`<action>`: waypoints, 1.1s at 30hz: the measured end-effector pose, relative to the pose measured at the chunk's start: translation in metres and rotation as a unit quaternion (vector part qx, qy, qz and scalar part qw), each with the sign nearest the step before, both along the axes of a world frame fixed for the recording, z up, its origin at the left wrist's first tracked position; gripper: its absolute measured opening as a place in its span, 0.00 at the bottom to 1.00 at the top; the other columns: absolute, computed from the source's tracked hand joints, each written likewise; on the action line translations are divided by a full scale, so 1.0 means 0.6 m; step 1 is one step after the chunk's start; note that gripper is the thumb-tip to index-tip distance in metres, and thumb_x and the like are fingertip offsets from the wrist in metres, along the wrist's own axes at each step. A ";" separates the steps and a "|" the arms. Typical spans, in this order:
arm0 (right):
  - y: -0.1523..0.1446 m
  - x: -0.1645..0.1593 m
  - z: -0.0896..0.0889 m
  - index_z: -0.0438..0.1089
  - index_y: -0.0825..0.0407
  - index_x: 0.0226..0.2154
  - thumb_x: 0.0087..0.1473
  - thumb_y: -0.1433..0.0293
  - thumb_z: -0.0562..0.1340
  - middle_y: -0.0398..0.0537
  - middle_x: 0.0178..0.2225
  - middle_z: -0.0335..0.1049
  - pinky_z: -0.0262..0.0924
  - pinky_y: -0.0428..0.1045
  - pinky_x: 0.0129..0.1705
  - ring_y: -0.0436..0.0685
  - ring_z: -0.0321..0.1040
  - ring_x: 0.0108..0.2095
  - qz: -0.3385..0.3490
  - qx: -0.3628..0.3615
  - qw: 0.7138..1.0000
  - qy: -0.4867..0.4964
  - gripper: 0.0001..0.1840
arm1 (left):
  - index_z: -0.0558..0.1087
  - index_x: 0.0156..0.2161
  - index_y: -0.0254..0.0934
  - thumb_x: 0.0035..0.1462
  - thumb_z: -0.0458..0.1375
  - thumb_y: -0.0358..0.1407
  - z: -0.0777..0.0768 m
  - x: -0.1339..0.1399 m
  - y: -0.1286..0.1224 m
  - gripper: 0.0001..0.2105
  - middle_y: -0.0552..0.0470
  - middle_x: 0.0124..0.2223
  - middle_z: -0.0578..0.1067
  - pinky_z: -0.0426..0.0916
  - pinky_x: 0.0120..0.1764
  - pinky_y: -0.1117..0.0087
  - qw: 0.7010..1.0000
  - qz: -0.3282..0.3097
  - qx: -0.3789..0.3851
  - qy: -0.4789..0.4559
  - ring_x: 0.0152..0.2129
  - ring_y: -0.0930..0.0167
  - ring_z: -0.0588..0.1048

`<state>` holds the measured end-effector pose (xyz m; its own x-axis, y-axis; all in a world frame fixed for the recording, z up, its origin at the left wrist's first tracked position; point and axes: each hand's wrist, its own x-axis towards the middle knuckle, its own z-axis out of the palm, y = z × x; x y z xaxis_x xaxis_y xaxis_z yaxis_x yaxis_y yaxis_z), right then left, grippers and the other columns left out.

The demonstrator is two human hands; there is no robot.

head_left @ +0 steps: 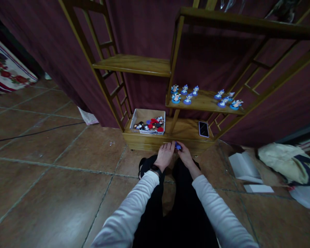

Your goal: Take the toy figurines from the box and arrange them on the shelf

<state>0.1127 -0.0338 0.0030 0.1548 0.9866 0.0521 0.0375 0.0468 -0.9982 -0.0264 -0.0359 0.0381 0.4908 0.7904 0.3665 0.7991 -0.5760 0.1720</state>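
Held in front of the shelf unit's base is a small purple figurine (178,147), partly covered by fingers. My right hand (185,155) is closed around its right side. Against its left side, my left hand (166,154) has its fingers curled and pressed together, with a dark band on the wrist. Just beyond my hands stands an open cardboard box (134,119) with several red, black and white figurines (152,124) in it. Higher up, on the right shelf, several blue-and-purple figurines (187,99) stand upright in two groups.
The wooden shelf unit (134,64) rises in front of a dark red curtain. A phone (203,129) lies on the lower board. To the right on the tiled floor are a white box (244,167) and a light-coloured bag (281,162). A black cable (41,131) crosses the floor at left.
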 end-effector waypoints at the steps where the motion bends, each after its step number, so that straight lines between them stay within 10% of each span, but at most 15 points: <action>1: 0.000 0.002 -0.003 0.67 0.49 0.47 0.40 0.70 0.62 0.47 0.45 0.69 0.56 0.55 0.53 0.56 0.66 0.44 0.002 0.003 1.000 -0.002 0.26 | 0.55 0.58 0.34 0.58 0.46 0.28 -0.001 0.000 0.000 0.22 0.42 0.42 0.69 0.61 0.42 0.63 1.000 -0.001 -0.006 -0.010 0.39 0.63 0.70; 8: -0.001 0.007 -0.013 0.67 0.47 0.46 0.43 0.67 0.61 0.46 0.44 0.71 0.57 0.56 0.52 0.57 0.67 0.45 0.033 0.008 0.999 0.035 0.23 | 0.62 0.55 0.41 0.55 0.53 0.31 -0.019 -0.004 0.020 0.21 0.44 0.46 0.70 0.64 0.42 0.67 0.963 0.002 -0.149 -0.226 0.39 0.66 0.72; 20: -0.007 -0.005 0.013 0.70 0.48 0.41 0.39 0.60 0.66 0.47 0.39 0.73 0.64 0.55 0.43 0.57 0.68 0.39 0.015 -0.021 0.992 0.123 0.23 | 0.73 0.34 0.32 0.40 0.65 0.36 -0.039 -0.009 0.059 0.14 0.49 0.30 0.76 0.67 0.34 0.70 0.698 -0.071 -0.446 -0.556 0.27 0.72 0.73; 33: -0.013 -0.002 0.030 0.72 0.47 0.41 0.39 0.57 0.66 0.47 0.43 0.72 0.63 0.55 0.45 0.58 0.68 0.42 0.023 -0.045 0.986 0.157 0.24 | 0.67 0.36 0.34 0.35 0.68 0.36 -0.032 -0.005 0.054 0.21 0.53 0.28 0.75 0.66 0.33 0.71 0.685 0.001 -0.450 -0.572 0.24 0.73 0.73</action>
